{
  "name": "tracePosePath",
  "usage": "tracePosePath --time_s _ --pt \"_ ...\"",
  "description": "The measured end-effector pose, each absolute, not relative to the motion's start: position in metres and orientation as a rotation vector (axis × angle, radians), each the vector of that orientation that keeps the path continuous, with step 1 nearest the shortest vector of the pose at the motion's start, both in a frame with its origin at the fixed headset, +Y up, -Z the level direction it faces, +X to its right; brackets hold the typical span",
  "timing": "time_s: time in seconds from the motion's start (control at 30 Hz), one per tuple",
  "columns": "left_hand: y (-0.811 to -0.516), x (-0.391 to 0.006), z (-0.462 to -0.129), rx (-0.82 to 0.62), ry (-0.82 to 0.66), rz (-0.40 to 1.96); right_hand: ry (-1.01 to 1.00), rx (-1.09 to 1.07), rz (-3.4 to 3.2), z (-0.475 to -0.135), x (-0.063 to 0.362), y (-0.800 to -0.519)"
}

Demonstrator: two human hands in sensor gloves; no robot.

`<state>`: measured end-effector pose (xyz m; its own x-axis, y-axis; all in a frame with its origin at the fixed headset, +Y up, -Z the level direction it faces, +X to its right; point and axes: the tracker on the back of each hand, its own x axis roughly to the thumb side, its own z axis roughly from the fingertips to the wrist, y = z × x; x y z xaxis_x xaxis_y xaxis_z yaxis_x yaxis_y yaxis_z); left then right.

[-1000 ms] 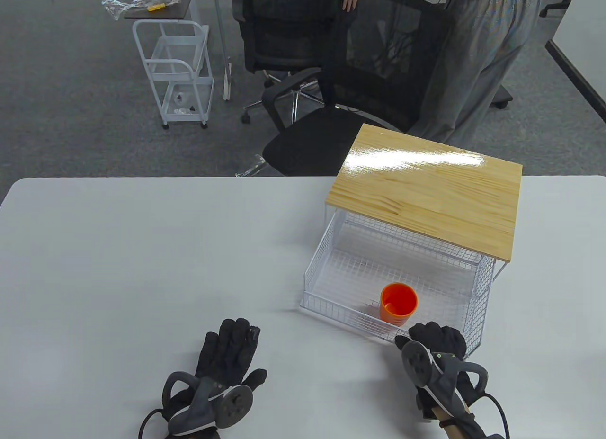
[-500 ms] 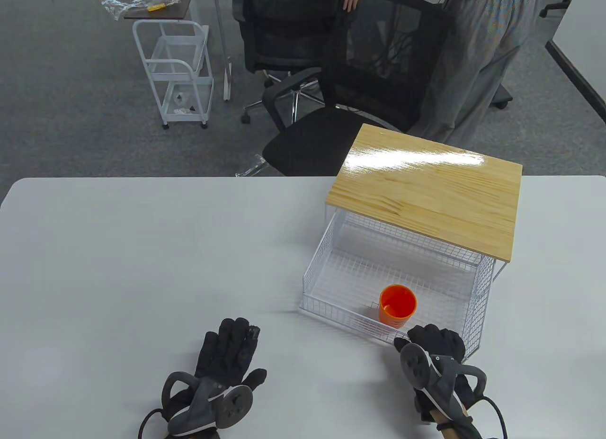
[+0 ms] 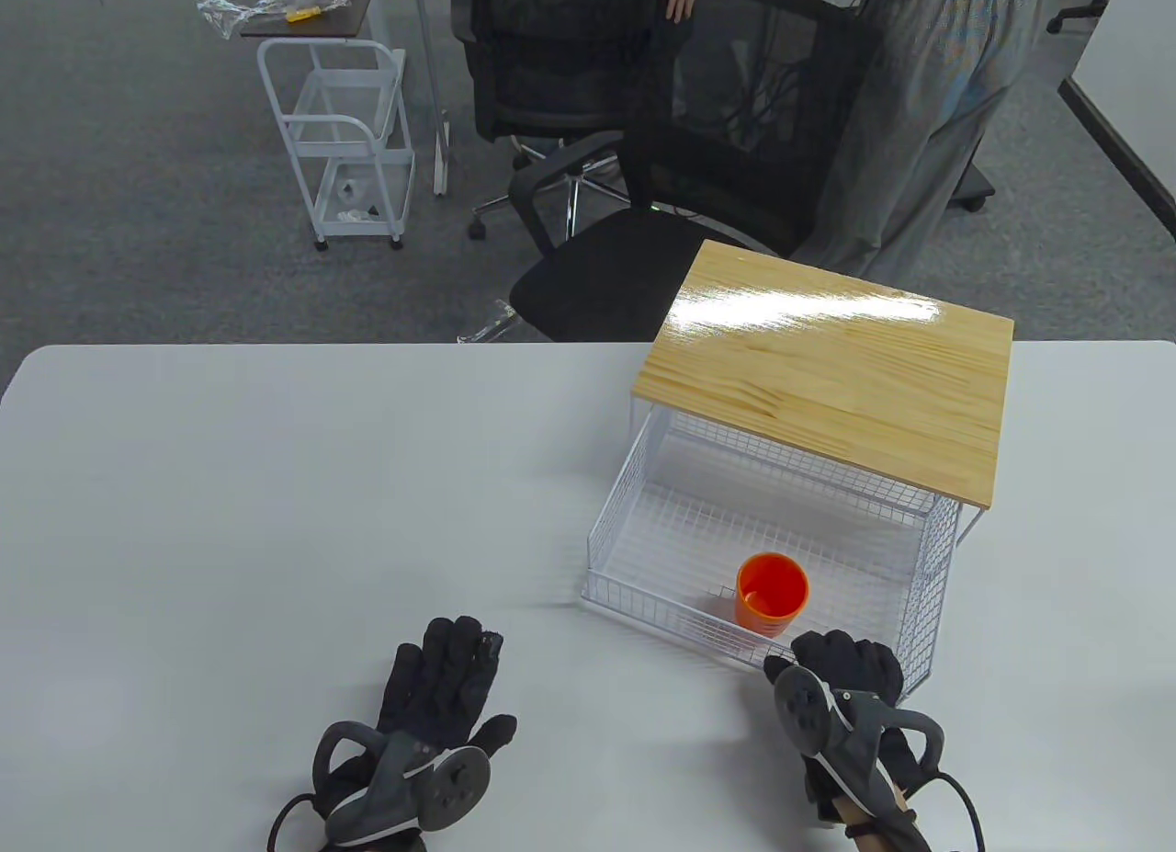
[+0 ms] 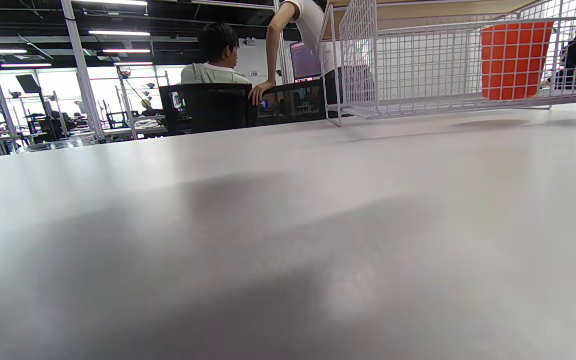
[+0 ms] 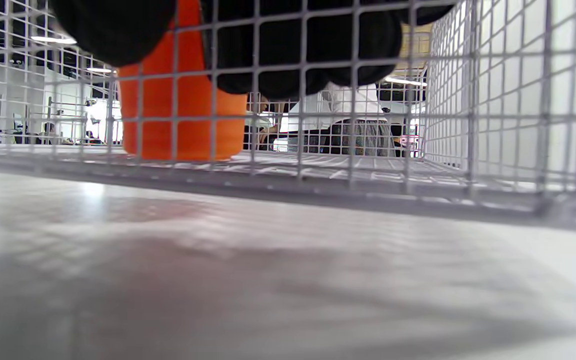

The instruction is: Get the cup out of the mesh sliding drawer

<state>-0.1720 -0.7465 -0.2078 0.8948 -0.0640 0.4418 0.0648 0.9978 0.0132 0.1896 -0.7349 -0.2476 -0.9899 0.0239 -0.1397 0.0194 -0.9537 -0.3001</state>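
The orange cup (image 3: 772, 595) stands upright near the front wall of the white mesh drawer (image 3: 617, 498), which is pulled out from under its wooden top (image 3: 827, 365). My right hand (image 3: 843, 657) grips the drawer's front rim just right of the cup. In the right wrist view my fingers (image 5: 288, 50) hang inside the mesh (image 5: 493, 100) beside the cup (image 5: 182, 120). My left hand (image 3: 441, 673) lies flat and open on the table, left of the drawer. The left wrist view shows the cup (image 4: 515, 60) through the drawer's wall (image 4: 418, 65).
The white table (image 3: 276, 521) stretches wide to the left of the drawer. A black office chair (image 3: 661, 245) and a standing person (image 3: 928, 107) are beyond the table's far edge. A white cart (image 3: 344, 144) stands on the floor at the far left.
The drawer has slid a little further out toward me with my right hand on its front rim. The left hand has not moved.
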Motion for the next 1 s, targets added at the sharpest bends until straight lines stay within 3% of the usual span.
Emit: tracePosePath --time_s 1.0 --pt "-0.746 -0.171 -0.208 -0.015 -0.462 -0.07 -0.554 -0.227 3.025 -0.237 0.19 -0.723"
